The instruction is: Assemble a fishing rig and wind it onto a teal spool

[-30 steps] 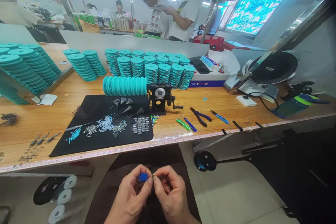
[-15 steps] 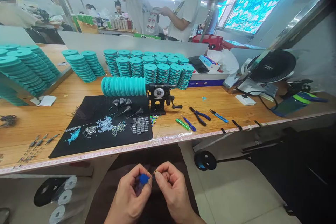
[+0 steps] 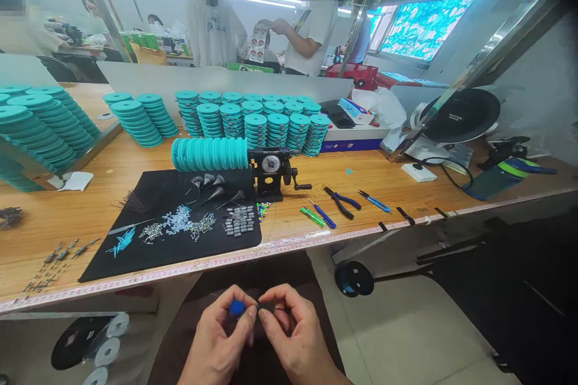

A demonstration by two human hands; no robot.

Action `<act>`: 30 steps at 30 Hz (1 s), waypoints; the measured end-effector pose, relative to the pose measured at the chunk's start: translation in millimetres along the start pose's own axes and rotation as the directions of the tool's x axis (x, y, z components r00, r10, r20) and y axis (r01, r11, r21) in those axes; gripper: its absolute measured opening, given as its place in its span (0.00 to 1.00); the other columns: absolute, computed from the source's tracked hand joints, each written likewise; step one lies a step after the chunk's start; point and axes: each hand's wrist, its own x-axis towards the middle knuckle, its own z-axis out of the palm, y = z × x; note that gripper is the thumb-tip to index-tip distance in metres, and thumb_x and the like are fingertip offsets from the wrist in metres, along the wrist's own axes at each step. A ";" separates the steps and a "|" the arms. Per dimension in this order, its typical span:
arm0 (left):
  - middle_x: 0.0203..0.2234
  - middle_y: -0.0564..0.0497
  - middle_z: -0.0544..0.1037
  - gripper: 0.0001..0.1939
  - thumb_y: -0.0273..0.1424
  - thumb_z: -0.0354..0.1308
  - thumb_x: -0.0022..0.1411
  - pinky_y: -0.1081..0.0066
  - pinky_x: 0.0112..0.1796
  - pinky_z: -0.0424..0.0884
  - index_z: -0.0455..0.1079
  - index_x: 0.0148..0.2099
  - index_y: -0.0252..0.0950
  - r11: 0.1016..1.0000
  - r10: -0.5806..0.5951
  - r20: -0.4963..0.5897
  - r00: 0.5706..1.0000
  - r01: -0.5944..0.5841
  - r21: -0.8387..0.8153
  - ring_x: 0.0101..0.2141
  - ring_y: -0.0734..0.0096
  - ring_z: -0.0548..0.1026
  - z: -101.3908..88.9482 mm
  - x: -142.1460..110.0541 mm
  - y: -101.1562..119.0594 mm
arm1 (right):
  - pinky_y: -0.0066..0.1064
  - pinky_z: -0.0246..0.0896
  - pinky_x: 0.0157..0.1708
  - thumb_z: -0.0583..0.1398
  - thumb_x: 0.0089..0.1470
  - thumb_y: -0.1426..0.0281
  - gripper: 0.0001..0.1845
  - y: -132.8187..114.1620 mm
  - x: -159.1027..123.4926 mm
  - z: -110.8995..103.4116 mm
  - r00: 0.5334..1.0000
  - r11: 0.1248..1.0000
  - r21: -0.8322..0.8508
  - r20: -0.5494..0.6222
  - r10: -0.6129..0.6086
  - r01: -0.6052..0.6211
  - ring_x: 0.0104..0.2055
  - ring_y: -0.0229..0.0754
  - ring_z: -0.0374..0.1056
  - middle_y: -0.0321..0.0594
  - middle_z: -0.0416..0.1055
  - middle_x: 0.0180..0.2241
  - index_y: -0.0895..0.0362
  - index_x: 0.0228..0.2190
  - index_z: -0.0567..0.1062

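Both hands are held together low in front of me, below the bench edge, over my dark lap. My left hand (image 3: 221,343) is closed in a pinch around a small blue piece (image 3: 236,308). My right hand (image 3: 289,331) is also pinched, its thumb and forefinger meeting the left hand's fingertips right beside the blue piece; what it holds is too small to make out. A black mat (image 3: 135,246) on the wooden bench (image 3: 406,192) carries several heaps of tiny metal and teal parts.
A black hand-crank winder (image 3: 273,171) holds a row of teal spools (image 3: 210,153). Stacks of teal spools (image 3: 253,120) fill the back. Pliers (image 3: 341,201) and small tools lie to the right. A black fan (image 3: 465,114) stands far right. People stand behind the partition.
My hands stay pinched together with small finger shifts around the blue piece. The view has tilted slightly, and the people behind the partition have moved.
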 end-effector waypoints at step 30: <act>0.16 0.54 0.77 0.06 0.31 0.62 0.53 0.77 0.20 0.65 0.75 0.25 0.37 0.868 0.262 0.066 0.963 -0.265 0.420 0.16 0.74 0.69 -12.0 -6.9 4.2 | 0.33 0.52 0.33 0.58 0.56 0.74 0.04 -6.4 -3.6 -13.2 0.940 0.907 -0.249 0.070 -0.333 0.340 0.23 0.37 0.59 0.30 0.61 0.21 0.57 0.34 0.73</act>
